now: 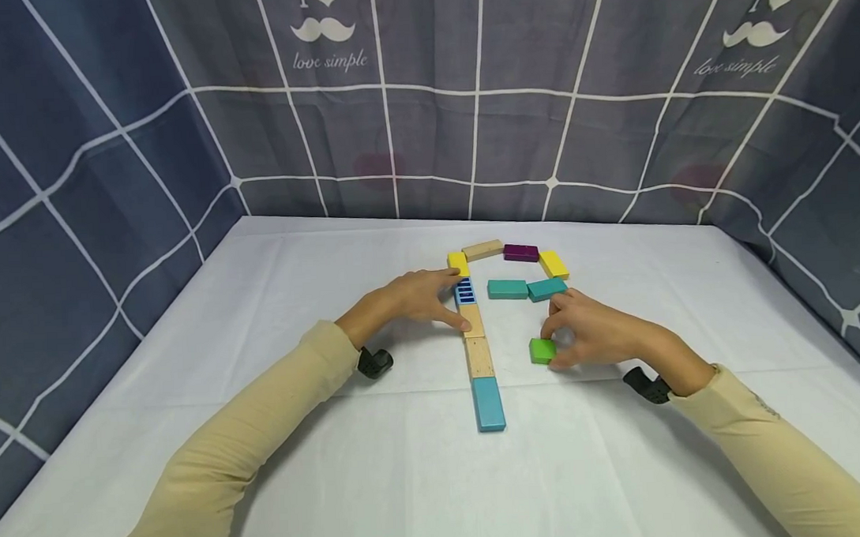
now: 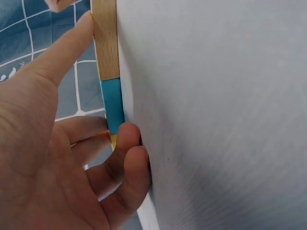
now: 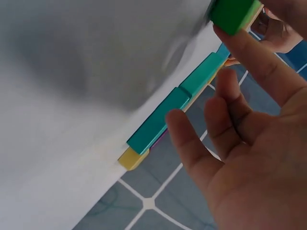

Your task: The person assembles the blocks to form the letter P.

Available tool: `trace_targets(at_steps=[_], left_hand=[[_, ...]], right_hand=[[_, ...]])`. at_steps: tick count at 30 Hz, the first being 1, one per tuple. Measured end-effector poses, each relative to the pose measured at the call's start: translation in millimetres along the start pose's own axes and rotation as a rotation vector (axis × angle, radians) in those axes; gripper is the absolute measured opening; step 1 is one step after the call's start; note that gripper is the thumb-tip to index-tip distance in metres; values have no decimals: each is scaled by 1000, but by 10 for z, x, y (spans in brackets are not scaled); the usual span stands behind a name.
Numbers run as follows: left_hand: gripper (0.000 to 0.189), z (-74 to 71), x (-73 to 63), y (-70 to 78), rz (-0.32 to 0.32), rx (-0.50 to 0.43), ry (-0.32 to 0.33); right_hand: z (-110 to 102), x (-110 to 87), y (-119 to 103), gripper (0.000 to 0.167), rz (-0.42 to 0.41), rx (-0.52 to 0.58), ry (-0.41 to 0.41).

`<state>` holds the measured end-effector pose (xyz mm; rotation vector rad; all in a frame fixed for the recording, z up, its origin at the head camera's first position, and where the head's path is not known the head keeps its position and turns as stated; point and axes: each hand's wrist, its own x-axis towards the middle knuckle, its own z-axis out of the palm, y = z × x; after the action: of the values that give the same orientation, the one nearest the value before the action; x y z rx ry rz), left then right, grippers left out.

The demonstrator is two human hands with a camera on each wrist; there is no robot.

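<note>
My right hand [image 1: 597, 330] pinches a short green block [image 1: 543, 351] between thumb and forefinger, low over the white cloth. In the right wrist view the same green block [image 3: 233, 15] shows at the top, with the other fingers spread loosely below. My left hand [image 1: 422, 298] lies along the left side of a column of blocks. Its thumb touches a plain wooden block [image 1: 472, 322], and its forefinger reaches the blue patterned block [image 1: 465, 292]. In the left wrist view the thumb is straight against the wooden block [image 2: 106, 43], the other fingers bent near the cloth.
The column continues with a yellow block [image 1: 457, 262], another wooden block [image 1: 480, 358] and a light blue block [image 1: 488, 405]. A wooden block [image 1: 483, 250], purple block [image 1: 520, 253], yellow block [image 1: 554, 265] and two teal blocks [image 1: 507, 289] form a loop. A checked curtain [image 1: 432, 134] hangs behind.
</note>
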<state>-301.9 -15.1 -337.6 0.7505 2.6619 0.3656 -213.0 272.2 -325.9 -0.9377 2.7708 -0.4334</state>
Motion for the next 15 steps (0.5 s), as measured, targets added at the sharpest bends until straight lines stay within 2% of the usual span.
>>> trace_targets(at_steps=[5, 11, 15], left_hand=[[101, -12, -5, -13, 14, 9, 3], [99, -14, -12, -27, 24, 15, -2], [99, -11, -12, -26, 28, 0, -6]], right_hand=[[-26, 138, -32, 30, -29, -18, 83], [-60, 470, -57, 35, -38, 4, 212], [-71, 697, -61, 38, -16, 12, 233]])
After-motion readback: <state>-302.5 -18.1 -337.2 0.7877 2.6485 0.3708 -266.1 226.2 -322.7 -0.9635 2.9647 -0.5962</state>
